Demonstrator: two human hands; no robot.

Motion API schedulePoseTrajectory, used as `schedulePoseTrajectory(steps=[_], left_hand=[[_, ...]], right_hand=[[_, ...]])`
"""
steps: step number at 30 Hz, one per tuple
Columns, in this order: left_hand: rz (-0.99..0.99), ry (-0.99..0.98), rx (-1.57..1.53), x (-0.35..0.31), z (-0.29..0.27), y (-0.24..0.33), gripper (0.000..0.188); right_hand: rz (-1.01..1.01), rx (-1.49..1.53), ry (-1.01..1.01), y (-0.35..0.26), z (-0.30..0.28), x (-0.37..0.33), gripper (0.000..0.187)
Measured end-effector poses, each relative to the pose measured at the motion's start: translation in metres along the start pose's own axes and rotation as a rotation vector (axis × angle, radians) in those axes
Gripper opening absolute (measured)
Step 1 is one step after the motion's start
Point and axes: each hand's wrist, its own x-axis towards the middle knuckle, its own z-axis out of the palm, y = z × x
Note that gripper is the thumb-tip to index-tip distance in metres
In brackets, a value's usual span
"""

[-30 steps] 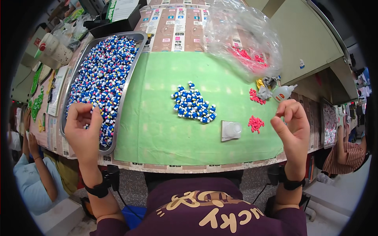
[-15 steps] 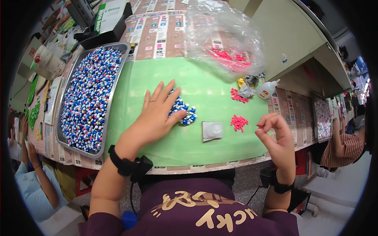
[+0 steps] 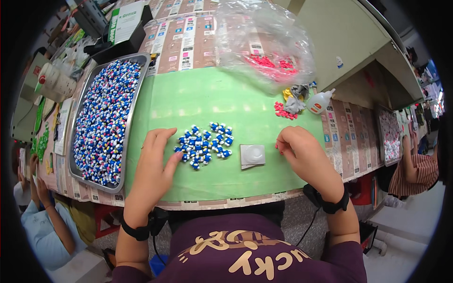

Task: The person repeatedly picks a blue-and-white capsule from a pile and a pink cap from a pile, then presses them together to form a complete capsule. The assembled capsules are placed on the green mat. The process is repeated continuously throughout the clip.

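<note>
On green cloth (image 3: 217, 101), blue-white pieces (image 3: 191, 141) lie central, seemingly for easy reach; left hand (image 3: 153, 165) spread just beside them, right hand (image 3: 303, 152) curled (grip hidden, can't tell if holding).

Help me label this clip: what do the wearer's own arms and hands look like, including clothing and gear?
The left hand and right hand wear no gloves. Each arm has a black wrist strap with a small dark box and a thin dark cable. The short sleeves are dark purple.
</note>
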Motion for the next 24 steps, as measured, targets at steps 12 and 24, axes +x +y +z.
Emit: schedulePoseTrajectory(steps=[12, 24], left_hand=[[-0.012, -0.026, -0.198, -0.004, 0.001, -0.012, 0.022], [-0.035, -0.009, -0.722, -0.008, -0.016, 0.016, 0.025]], right_hand=[[-0.001, -0.225, -0.133, -0.009, 0.007, 0.01, 0.011], [0.016, 0.677, 0.057, -0.053, -0.009, 0.005, 0.025]])
